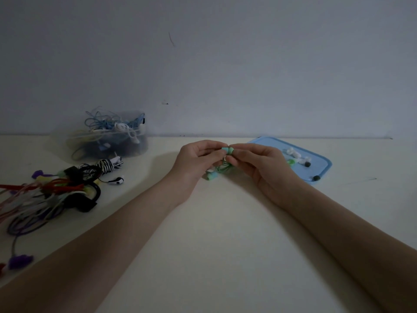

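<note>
Lying across the pale table [225, 245], a cable pile [45, 195] sat at nine o'clock, a clear tub [108, 141] at ten, a blue tray [325, 168] at two. Left hand [196, 159] and right hand [259, 163] pinched the teal earbuds [228, 150] together near centre, fingers curled. Risk, judged: the green cable [222, 168] looped beneath could snag or knot if tugged; a loose pinch would drop a bud. Buds' long axes stood roughly upright, tips toward twelve.

Green-corded earphones [222, 167]: two teal buds touching side by side, raised; cord bunched beneath.
</note>
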Available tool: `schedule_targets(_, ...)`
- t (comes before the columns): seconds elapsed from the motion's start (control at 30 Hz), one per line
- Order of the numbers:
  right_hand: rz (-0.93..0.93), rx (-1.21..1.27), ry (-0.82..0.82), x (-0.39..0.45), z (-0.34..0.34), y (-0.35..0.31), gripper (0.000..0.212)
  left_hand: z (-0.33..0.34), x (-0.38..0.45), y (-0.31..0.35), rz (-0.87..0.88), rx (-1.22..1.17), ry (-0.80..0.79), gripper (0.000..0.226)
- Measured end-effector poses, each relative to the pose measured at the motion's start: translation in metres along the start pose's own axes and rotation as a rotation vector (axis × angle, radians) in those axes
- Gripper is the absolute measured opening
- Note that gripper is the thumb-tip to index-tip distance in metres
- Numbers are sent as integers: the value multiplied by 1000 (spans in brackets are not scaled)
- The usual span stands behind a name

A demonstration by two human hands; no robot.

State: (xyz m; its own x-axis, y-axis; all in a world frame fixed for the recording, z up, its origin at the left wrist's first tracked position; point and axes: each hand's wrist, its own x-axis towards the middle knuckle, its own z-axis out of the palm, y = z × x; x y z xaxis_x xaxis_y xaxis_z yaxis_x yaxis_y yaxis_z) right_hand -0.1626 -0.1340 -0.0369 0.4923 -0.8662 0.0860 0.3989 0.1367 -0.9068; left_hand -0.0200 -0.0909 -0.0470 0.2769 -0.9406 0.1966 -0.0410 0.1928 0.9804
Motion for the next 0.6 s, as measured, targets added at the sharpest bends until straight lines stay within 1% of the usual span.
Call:
schedule_targets(0.23,2,3,20,-2,1,-1,13,0,1,-1,-7,-48,-6,11)
schedule_targets(0.4,8,6,3,-4,1,-2,13,1,-1,0,4,-19,18,12)
schedule_targets(0.6,1,7,17,-5,0,-3,12,3,-3,1,15,-4,3,10)
